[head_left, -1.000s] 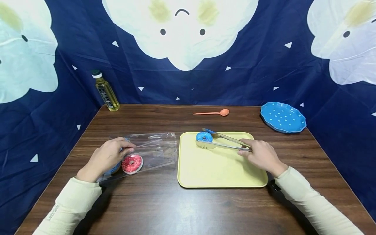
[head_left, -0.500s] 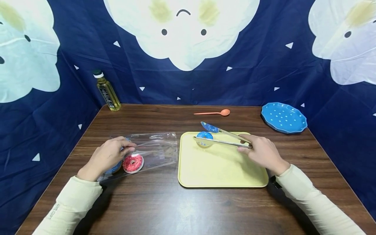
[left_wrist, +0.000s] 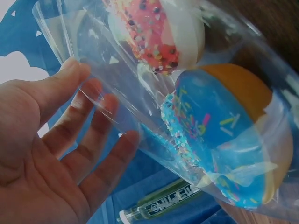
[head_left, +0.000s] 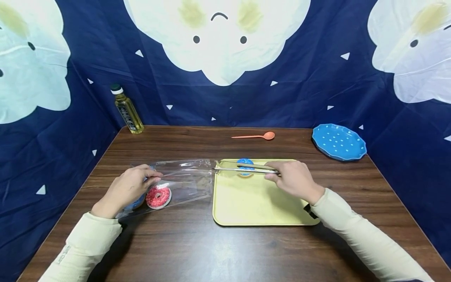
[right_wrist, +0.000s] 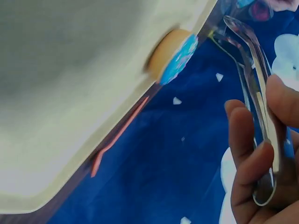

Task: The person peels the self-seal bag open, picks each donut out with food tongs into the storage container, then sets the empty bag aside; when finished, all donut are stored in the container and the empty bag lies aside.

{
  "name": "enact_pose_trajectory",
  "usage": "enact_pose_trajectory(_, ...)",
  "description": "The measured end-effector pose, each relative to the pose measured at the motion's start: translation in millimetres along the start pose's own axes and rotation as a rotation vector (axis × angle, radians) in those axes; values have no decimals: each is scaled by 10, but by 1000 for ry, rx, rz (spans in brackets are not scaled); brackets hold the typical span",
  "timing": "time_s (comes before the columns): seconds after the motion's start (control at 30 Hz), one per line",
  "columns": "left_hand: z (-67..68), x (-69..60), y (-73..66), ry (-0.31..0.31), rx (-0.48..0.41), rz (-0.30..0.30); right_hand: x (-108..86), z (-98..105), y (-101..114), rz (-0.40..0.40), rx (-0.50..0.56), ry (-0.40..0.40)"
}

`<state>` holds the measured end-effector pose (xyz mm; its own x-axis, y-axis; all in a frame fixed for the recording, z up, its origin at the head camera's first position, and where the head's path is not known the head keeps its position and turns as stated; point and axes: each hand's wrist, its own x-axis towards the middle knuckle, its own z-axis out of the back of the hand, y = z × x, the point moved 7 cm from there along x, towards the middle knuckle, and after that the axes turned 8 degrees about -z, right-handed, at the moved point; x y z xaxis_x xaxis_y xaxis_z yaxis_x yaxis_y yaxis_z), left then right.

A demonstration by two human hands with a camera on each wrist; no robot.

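Observation:
My left hand (head_left: 128, 190) pinches the edge of a clear plastic bag (head_left: 188, 184) lying left of the tray. Inside the bag are a red donut (head_left: 158, 197) and blue-iced donuts, one large in the left wrist view (left_wrist: 224, 135), partly behind the hand in the head view. My right hand (head_left: 294, 179) holds metal tongs (head_left: 243, 168), their arms close together with nothing between the tips, which are at the bag's right edge. Under the tongs, a blue donut (head_left: 245, 161) sits at the back of the yellow tray (head_left: 264, 203).
An orange spoon (head_left: 269, 135) lies behind the tray. At the back right is a blue dotted plate (head_left: 339, 141). An oil bottle (head_left: 129, 113) stands at the back left corner. Blue cloth with white cloud shapes surrounds the table (head_left: 197, 250).
The tongs have opened off the blue donut, then narrowed and moved left to the bag with my right hand. The donut stays on the tray. My left hand keeps its place.

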<state>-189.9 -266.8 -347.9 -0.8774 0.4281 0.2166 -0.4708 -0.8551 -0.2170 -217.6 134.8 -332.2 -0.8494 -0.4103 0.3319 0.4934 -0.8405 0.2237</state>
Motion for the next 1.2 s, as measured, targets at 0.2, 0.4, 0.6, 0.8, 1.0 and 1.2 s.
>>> enact_pose_trajectory(0.2, 19, -16, -5, -11, -6, -3, 103, -80, 257, 114, -28, -42)
enact_pose_trajectory(0.4, 35, -22, 2, -12, 0, -2, 186, -210, 407, 141, -48, 12)
enact_pose_trajectory(0.6, 25, -34, -3, -20, -5, -16, 212, -264, 499, 143, -33, 54)
enact_pose_trajectory(0.8, 42, -29, -8, -42, 10, -26, 230, -322, 589, 162, -8, 77)
enact_pose_trajectory(1.0, 33, -29, -7, -35, 12, -25, 254, -382, 697, 195, 3, 91)
enact_pose_trajectory(1.2, 1, -35, -7, -21, 13, -19, 281, -472, 772, 211, 6, 133)
